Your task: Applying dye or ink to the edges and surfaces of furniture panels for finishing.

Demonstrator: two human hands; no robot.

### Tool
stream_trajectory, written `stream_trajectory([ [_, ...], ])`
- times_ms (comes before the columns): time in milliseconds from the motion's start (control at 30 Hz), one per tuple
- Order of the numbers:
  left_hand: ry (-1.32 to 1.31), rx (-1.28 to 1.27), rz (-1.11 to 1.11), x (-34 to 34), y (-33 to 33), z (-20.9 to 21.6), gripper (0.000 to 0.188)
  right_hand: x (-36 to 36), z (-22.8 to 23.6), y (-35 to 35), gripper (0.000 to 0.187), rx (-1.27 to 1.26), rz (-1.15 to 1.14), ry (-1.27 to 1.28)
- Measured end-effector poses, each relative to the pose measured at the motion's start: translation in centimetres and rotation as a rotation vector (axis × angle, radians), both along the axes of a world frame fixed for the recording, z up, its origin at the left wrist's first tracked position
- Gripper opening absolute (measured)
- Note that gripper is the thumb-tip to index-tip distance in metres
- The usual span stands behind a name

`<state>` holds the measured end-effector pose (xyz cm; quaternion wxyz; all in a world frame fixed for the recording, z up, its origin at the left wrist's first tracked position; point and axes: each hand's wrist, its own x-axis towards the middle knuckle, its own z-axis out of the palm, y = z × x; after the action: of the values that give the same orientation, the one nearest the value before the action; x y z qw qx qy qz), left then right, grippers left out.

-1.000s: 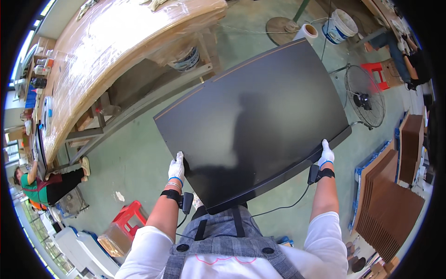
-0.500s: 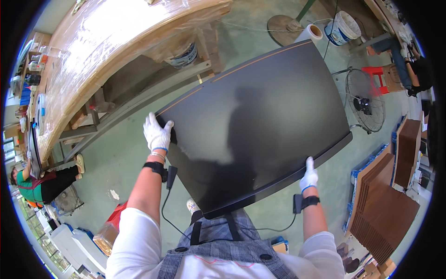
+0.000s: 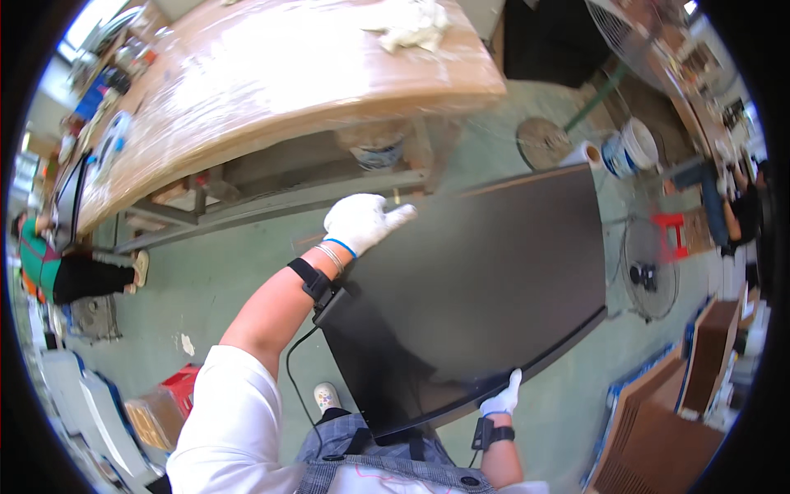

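Observation:
A large flat black screen (image 3: 485, 263), with a darker strip along its near edge, is held tilted in front of my body. Its surface is glossy and shows a dim reflection. My left hand (image 3: 362, 224), in a white glove, grips its far left edge, thumb stretched along the top; the fingers beyond the edge are partly hidden. My right hand (image 3: 502, 398), also gloved, holds the near edge with the thumb on top and the fingers out of sight underneath. Both wrists wear black straps with small devices.
A wrapped wooden table (image 3: 271, 99) stands beyond, with a white cloth (image 3: 411, 25) on it. A floor fan (image 3: 650, 267), red stool (image 3: 671, 235) and white bucket (image 3: 629, 148) are at right. Brown boards (image 3: 658, 420) stack at lower right. Other people work at far left and far right.
My left hand has shifted from the screen's left side to its far edge, farther right. The view has tilted up toward the table, and the screen appears lower, its near edge turned.

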<state>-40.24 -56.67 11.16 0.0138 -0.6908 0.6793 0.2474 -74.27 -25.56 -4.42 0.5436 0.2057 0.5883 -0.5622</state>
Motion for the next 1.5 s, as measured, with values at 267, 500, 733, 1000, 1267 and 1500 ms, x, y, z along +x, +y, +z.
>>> stream_trajectory([
  [267, 0.081, -0.311, 0.172, 12.6, 9.6, 10.9, 0.062, 6.5, 6.6, -1.4, 0.060, -0.374, -0.003, 0.127],
  [500, 0.728, -0.426, 0.381, 23.7, 18.4, 14.3, 0.050, 10.5, 25.8, -7.5, 0.061, -0.585, 0.109, 0.840],
  [733, 1.024, -0.596, 0.779, 31.4, 19.1, 23.5, 0.070, 17.5, 46.6, -18.1, 0.054, -0.740, 0.487, 1.765],
  [1000, 1.884, -0.491, 1.168, 38.8, 23.7, 9.4, 0.034, 39.5, 54.4, -33.0, 0.046, -1.051, 1.135, 1.914],
  [1267, 2.099, -0.151, 1.295, 39.3, 22.0, -2.1, 0.047, 56.8, 45.3, -49.6, 0.057, -1.072, 1.576, 2.316],
  [1500, 2.120, 0.016, 1.854, 37.1, 15.8, 0.7, 0.061, 64.9, 36.1, -63.0, 0.066, -0.843, 2.129, 1.884],
])
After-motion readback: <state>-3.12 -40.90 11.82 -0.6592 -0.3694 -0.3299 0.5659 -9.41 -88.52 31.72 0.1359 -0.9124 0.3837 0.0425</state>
